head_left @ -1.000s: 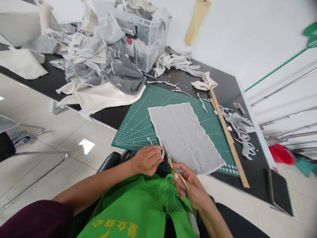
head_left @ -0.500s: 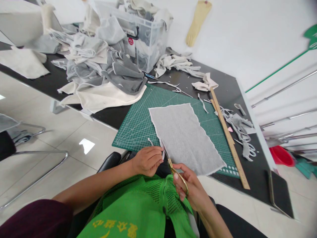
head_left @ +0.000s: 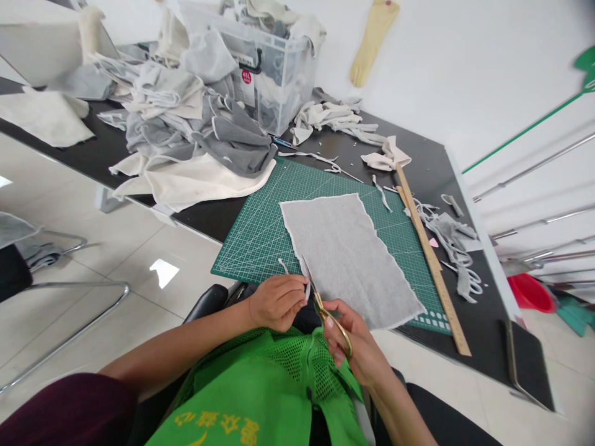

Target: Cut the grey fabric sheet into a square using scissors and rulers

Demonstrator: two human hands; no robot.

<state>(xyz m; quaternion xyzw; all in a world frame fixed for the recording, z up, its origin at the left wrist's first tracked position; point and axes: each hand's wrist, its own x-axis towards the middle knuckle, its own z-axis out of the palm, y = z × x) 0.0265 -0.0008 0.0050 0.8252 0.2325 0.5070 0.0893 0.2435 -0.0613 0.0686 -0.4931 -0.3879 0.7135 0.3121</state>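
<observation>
At the far left of the bench (head_left: 432, 164) a heap of grey and cream fabric pieces (head_left: 186, 130) spills in front of a clear plastic bin (head_left: 274, 80). Nearer, a green cutting mat (head_left: 260, 229) carries a grey fabric sheet (head_left: 346, 254) whose long axis runs from far left to near right, its near corner hanging over the bench edge. The left hand (head_left: 276, 301) is curled, pinching the sheet's near-left edge beside a thin trimmed strip (head_left: 282, 265). Just right of it, gold-handled scissors (head_left: 320, 300) point away and slightly left along that edge, their blades at the fabric. The right hand (head_left: 353, 347) is closed through the scissor loops. Farther right a wooden ruler (head_left: 430, 260) lies lengthwise along the mat's right side, with grey offcuts (head_left: 453, 238) beyond it.
</observation>
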